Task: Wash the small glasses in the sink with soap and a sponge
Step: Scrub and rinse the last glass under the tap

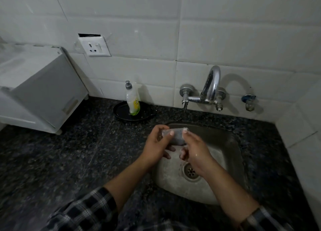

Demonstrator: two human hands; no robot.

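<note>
Fingers (pixel 171 149) of left hand (pixel 154 144) curl round small glass (pixel 175 136); right hand (pixel 194 151) pinches its rim end. Skin looks wet, so a slip could drop it onto sink (pixel 173 180) and chip it.

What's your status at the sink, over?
Left hand grips one end of the small glass, right hand the other. Glass sideways over the sink. Nothing blocking.

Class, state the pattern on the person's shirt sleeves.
The sleeves are dark-and-pale plaid; the head view shows it.
</note>
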